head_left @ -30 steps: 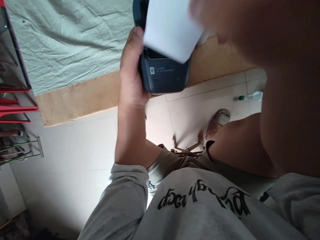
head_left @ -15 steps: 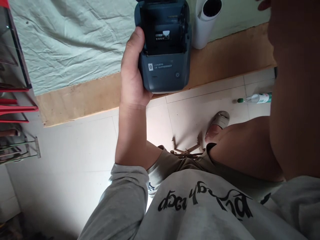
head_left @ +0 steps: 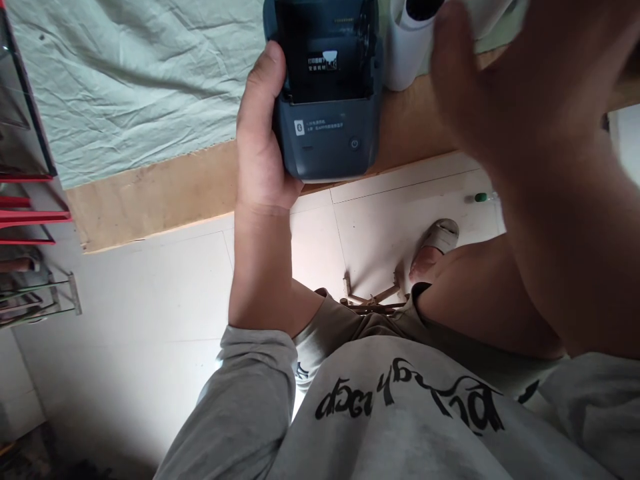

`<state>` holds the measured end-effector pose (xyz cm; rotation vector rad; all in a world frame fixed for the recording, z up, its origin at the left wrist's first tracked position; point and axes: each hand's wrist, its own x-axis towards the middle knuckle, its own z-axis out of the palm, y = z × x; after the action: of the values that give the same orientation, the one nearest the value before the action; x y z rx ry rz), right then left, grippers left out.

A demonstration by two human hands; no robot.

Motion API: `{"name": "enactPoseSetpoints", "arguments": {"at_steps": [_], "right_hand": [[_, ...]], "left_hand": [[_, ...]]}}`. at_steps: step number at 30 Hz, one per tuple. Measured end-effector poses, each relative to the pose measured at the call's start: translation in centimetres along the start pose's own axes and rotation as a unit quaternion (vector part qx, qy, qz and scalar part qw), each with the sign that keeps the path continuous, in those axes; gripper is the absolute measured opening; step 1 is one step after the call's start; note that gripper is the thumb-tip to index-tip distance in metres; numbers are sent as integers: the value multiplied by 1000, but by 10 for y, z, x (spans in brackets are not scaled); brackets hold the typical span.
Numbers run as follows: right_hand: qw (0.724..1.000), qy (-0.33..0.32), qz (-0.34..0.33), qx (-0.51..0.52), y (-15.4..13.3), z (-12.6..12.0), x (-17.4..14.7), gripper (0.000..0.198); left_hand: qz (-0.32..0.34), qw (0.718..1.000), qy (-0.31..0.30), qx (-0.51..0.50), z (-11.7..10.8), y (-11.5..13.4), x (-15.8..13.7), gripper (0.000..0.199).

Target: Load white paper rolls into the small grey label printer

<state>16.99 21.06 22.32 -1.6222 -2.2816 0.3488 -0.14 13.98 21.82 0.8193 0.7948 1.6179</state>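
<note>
My left hand (head_left: 263,133) grips a dark blue label printer (head_left: 327,137) from its left side, thumb along the edge. The printer's lid is open, and its bay shows a small printed sticker inside but no roll. A Bluetooth mark and a power button are on its front. Beside it on the table stands a white roll (head_left: 406,57) with a dark hollow end. My right hand (head_left: 530,80), smeared by motion, is raised at the upper right, its thumb in front of the roll's edge. A white object (head_left: 487,15) shows between its thumb and fingers, mostly hidden.
The wooden table (head_left: 155,200) carries a wrinkled pale green cloth (head_left: 150,80). Red-edged racks (head_left: 35,217) stand at the left. On the tiled floor are a green-capped bottle (head_left: 481,197), partly covered by my arm, and a wooden stand (head_left: 373,300) between my legs.
My right hand has swung in from the upper right toward the printer and roll, bringing the white object into view. My left hand and the printer have shifted slightly up in the picture.
</note>
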Motion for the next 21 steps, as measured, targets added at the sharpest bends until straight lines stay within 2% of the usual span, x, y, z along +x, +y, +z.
{"name": "enactPoseSetpoints", "arguments": {"at_steps": [1, 2, 4, 7, 10, 16, 19, 21], "right_hand": [[997, -16, -71, -33, -11, -1, -3, 68], [993, -17, -110, -46, -20, -1, -5, 64], [988, -11, -145, -49, -29, 5, -4, 58], [986, 2, -164, -37, -28, 17, 1, 49], [986, 23, -162, -22, -22, 20, 3, 41], [980, -18, -199, 19, -22, 11, -5, 48], [980, -11, -198, 21, -21, 12, -8, 40], [983, -4, -183, 25, -20, 13, -8, 41]], "left_hand": [[-6, 1000, -1, 8, 0, 2, 0, 31], [-11, 1000, -1, 16, 0, 3, 0, 30], [-18, 999, -2, 27, 0, 6, 0, 30], [-36, 999, -6, 37, 0, 7, 0, 27], [-15, 999, -4, 31, 0, 4, 0, 28], [12, 999, 5, 34, -1, 1, -1, 29], [4, 998, -9, 62, -2, 2, -1, 34], [0, 997, -2, 77, -2, 2, -1, 35]]}}
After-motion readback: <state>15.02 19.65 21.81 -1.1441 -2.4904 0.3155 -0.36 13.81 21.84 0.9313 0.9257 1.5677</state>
